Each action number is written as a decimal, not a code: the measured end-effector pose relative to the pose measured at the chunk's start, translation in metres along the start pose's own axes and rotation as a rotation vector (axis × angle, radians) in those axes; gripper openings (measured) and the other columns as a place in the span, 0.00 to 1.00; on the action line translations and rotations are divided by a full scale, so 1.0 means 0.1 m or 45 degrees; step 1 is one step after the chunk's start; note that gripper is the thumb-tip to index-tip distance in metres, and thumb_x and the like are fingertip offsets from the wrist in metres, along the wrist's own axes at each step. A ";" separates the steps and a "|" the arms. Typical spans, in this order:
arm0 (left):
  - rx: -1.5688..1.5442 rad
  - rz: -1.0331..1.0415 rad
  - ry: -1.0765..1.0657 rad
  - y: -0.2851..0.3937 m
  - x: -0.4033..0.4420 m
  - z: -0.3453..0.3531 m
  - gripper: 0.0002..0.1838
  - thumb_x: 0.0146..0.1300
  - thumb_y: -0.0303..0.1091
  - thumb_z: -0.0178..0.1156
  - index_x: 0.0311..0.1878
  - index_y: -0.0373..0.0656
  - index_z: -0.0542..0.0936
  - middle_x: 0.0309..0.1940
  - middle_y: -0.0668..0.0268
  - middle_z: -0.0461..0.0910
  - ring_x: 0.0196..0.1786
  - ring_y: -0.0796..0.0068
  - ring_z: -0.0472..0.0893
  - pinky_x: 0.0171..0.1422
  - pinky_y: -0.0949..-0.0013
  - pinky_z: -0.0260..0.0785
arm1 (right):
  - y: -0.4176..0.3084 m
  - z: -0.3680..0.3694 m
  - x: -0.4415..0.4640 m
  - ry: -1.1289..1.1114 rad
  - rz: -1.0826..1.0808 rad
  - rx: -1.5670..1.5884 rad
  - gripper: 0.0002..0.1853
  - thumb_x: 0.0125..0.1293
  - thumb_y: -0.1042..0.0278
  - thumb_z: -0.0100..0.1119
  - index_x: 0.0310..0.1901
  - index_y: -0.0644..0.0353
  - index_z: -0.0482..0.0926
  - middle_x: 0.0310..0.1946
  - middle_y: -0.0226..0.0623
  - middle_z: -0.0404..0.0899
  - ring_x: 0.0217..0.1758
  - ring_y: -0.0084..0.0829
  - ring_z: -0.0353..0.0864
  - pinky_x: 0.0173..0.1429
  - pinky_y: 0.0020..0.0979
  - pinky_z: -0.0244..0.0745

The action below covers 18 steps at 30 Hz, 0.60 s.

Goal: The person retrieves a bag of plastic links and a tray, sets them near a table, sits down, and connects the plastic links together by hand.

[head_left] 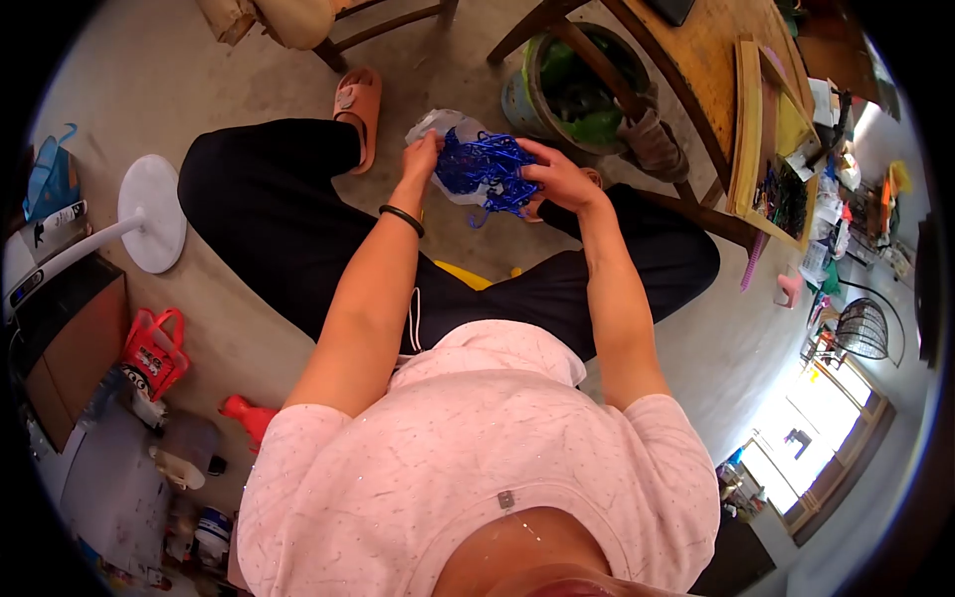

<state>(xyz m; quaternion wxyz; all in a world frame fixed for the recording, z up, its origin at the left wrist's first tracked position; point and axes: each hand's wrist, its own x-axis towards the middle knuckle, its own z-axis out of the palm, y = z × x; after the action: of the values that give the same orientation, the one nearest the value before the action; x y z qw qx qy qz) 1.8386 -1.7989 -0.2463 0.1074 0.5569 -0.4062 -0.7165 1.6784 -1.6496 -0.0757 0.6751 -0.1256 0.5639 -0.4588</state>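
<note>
The two hands are handling a tangle of blue strands [482, 164] together with a clear plastic bag [430, 124] in the upper middle of the frame. Doing this well is probably calling for a light touch: the strands are looking thin and are crossing one another, so a hard pull could be tightening any knot. Supporting the tangle from both sides and lifting one loop at a time seems the safer way, with the loose film being folded aside so that it isn't snagging. The curling end drooping from the lower edge is deserving the most care, since it could be catching on the dark trousers [269, 189] nearby.

The tangle is lying between the hands. At its left, the fingers of the left hand [422, 157] are sitting close together where film and strands are meeting; whether they are pinching the bag, the strands or both, I cannot tell. At its right, the fingers of the right hand [561, 179] are bending over the edge and holding strands, spaced slightly apart. The bag is showing mainly at the tangle's upper left. A bucket [515, 104] is standing to the upper right.
</note>
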 end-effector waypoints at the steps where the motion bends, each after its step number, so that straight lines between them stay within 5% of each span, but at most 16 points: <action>1: -0.001 -0.003 0.002 0.00 0.00 0.00 0.24 0.65 0.47 0.54 0.40 0.31 0.83 0.37 0.58 0.84 0.42 0.71 0.82 0.50 0.70 0.71 | -0.04 0.01 -0.05 -0.026 -0.005 0.009 0.26 0.60 0.76 0.55 0.63 0.59 0.69 0.44 0.27 0.77 0.42 0.18 0.75 0.39 0.21 0.71; 9: 0.131 -0.008 0.069 -0.30 0.29 -0.01 0.27 0.63 0.53 0.53 0.39 0.34 0.83 0.38 0.55 0.84 0.41 0.66 0.81 0.49 0.64 0.68 | -0.25 0.20 -0.20 0.030 -0.069 0.039 0.28 0.60 0.77 0.55 0.64 0.62 0.67 0.47 0.29 0.77 0.42 0.18 0.76 0.40 0.21 0.72; 12: 0.192 -0.026 0.086 -0.33 0.38 -0.05 0.28 0.67 0.56 0.50 0.49 0.38 0.82 0.38 0.68 0.81 0.36 0.79 0.76 0.38 0.73 0.66 | -0.12 0.18 0.03 0.121 -0.002 -0.078 0.27 0.60 0.74 0.57 0.63 0.59 0.69 0.45 0.29 0.78 0.40 0.20 0.77 0.38 0.23 0.74; 18: 0.117 -0.031 0.157 -0.30 0.41 -0.09 0.29 0.67 0.56 0.51 0.48 0.36 0.81 0.37 0.67 0.81 0.34 0.80 0.74 0.38 0.75 0.66 | 0.59 0.05 0.79 0.477 0.215 -0.155 0.27 0.60 0.67 0.60 0.63 0.51 0.70 0.40 0.27 0.78 0.36 0.21 0.76 0.34 0.25 0.72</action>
<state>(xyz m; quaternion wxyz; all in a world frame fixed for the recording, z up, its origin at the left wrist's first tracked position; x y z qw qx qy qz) 1.8413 -1.8088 -0.2965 0.0977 0.6092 -0.4246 -0.6626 1.7060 -1.6791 -0.1655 0.5858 -0.0310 0.7147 -0.3810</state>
